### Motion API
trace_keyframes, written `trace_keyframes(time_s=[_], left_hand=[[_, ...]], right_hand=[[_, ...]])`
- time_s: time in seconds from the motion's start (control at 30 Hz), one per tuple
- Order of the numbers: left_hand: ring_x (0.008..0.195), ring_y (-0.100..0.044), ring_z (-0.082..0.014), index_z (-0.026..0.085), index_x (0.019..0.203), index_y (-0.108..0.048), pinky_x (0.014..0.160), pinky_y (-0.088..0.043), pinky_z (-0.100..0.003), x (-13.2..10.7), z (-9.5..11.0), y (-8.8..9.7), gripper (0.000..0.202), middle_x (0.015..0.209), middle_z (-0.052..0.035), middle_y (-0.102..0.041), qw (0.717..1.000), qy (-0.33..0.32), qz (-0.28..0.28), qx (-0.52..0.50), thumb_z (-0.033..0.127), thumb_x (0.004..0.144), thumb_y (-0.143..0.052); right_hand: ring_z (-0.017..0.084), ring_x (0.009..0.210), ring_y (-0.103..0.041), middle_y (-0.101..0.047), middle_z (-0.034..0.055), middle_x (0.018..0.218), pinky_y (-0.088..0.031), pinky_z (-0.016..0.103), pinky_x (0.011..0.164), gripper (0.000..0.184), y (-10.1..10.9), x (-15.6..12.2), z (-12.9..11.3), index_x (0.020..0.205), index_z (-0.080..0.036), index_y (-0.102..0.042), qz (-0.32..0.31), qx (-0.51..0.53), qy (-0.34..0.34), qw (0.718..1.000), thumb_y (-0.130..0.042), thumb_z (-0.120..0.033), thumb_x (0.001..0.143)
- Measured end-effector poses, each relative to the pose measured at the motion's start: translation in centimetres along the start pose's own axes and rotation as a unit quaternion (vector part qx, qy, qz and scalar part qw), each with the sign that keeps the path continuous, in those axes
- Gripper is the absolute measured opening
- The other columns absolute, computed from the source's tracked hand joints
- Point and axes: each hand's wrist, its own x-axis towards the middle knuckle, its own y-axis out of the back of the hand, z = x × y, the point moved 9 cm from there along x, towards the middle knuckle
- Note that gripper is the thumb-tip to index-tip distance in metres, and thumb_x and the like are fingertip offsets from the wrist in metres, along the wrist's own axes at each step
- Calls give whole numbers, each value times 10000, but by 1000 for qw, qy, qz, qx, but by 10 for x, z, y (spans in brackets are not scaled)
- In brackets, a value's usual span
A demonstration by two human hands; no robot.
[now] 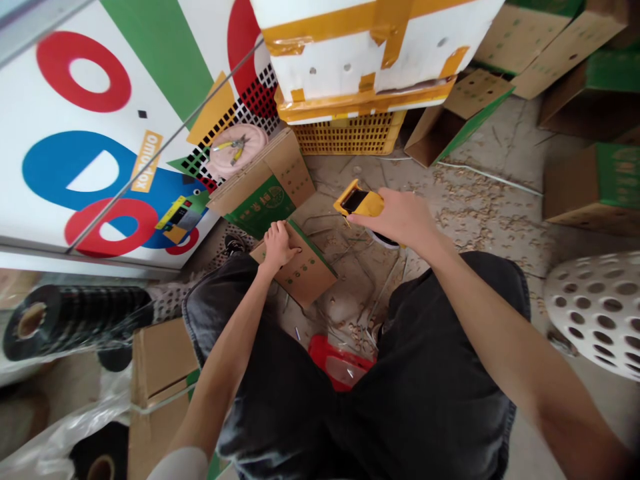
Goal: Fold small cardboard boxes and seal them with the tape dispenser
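Observation:
My left hand (279,250) rests on a small brown cardboard box (311,267) with green printing, between my knees. Its fingers curl over the box's upper edge, and the thumb lies on the brown face. In my right hand (406,219), raised to the right of the box and apart from it, is a yellow tape dispenser (367,203) with a dark part inside. Behind the box, folded green and brown cardboard (273,190) leans beside a pink round stool (237,148). Pliers with yellow handles (233,147) lie on the stool.
A yellow crate (350,137) stands under a taped white foam box (345,63). Open cardboard boxes (593,187) line the right, near a white perforated basket (600,307). Wire pieces and shavings litter the floor. A red object (333,360) lies between my legs; a black film roll (80,320) sits left.

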Motion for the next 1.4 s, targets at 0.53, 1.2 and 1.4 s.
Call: trace_keyframes(time_s=[0.53, 1.2, 1.4], left_hand=[[1353, -555, -437, 158, 1445, -388, 1146, -436, -554, -1, 7, 3, 941, 1370, -216, -535, 999, -38, -13, -11, 372, 735, -968], [1363, -539, -450, 124, 1478, -383, 1155, -417, -570, -4, 15, 3, 942, 1415, -251, -539, 999, -29, -20, 5, 280, 725, -927], [1408, -542, -434, 163, 1561, -365, 1163, -429, -551, -2, 13, 8, 977, 1495, -245, -538, 995, -70, -60, -26, 252, 747, -898]], right_hand=[[382, 972, -703, -761, 200, 1056, -505, 452, 783, 822, -2, 1, 0, 1208, -198, -720, -3, -4, 5, 1000, -604, -901, 797], [388, 972, -702, -763, 202, 1057, -509, 455, 788, 829, -3, 2, 2, 1180, -196, -722, 1, -5, 2, 1000, -634, -908, 765], [376, 948, -706, -766, 197, 1039, -507, 451, 768, 832, -4, 3, 2, 1186, -201, -724, 1, -2, 8, 1000, -618, -914, 771]])
